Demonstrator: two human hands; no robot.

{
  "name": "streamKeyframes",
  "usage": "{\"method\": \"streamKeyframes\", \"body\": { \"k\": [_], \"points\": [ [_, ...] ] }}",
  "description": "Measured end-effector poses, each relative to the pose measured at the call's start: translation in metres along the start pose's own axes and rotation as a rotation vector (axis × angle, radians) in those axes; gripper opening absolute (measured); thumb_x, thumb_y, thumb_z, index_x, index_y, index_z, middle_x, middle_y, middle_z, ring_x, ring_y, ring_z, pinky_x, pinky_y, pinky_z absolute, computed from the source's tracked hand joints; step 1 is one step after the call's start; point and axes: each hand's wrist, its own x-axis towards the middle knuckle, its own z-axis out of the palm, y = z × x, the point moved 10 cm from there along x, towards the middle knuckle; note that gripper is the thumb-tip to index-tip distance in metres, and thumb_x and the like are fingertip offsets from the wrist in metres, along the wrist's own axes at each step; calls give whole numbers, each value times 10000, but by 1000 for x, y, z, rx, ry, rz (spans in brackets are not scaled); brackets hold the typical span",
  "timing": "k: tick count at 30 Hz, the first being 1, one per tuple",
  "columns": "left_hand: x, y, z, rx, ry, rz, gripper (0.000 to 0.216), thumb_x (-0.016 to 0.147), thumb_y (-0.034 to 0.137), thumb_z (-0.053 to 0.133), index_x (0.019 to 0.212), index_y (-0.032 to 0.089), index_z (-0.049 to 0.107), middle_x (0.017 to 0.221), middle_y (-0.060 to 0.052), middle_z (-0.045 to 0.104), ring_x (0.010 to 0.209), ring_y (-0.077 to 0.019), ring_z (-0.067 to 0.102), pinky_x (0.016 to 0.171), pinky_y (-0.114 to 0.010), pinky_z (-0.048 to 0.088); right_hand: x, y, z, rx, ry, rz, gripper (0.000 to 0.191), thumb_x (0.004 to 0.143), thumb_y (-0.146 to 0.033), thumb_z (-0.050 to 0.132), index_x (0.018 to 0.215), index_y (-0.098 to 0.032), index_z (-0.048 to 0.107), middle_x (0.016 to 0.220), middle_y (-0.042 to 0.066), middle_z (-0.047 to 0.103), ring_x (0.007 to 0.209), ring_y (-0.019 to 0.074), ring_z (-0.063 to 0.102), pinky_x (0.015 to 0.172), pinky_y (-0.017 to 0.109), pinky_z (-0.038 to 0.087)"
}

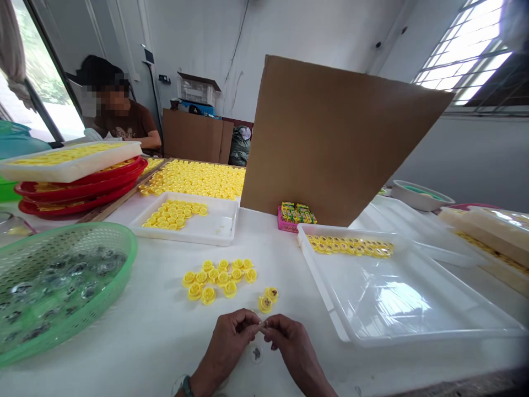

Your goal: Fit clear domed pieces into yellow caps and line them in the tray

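Observation:
My left hand (231, 336) and my right hand (287, 339) meet fingertip to fingertip low over the white table (149, 325), both pinched on a tiny piece I cannot make out. Just beyond them lie two yellow caps with dark centres (268, 299). Farther out sits a cluster of several yellow caps (219, 278). A small clear disc (257, 353) lies on the table between my wrists.
A green basket (103, 292) of clear pieces sits left. White trays (219, 229) (330, 286) hold yellow caps. Red trays (78, 190) stack at back left, beside a seated person (124, 124). A cardboard sheet (330, 143) stands upright; small colourful packets (295, 215) lie before it.

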Motion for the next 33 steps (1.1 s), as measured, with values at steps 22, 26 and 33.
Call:
{"method": "streamKeyframes", "body": {
  "k": [22, 26, 33],
  "points": [
    [2, -15, -7, -271, 30, -154, 288, 658, 380, 718, 739, 115, 638, 622, -33, 620, 551, -119, 521, 533, -222, 399, 10, -19, 2, 177, 96, -96, 198, 751, -365, 646, 793, -172, 626, 694, 5, 568, 623, 128, 473, 593, 238, 414],
    [1, -11, -8, -310, 36, -137, 288, 684, 387, 702, 740, 110, 647, 646, -45, 632, 567, -112, 504, 535, -211, 375, 8, 0, 11, 423, 157, -43, 256, 736, -378, 674, 865, -167, 608, 731, 10, 565, 636, 118, 484, 609, 242, 430],
    [-3, -13, -16, -363, 78, -157, 292, 691, 377, 695, 783, 104, 649, 617, -30, 604, 559, -106, 471, 535, -213, 349, 0, -7, 16, 204, 79, -133, 291, 788, -361, 617, 1025, -193, 604, 730, 11, 562, 653, 142, 540, 601, 253, 471]
  ]
}}
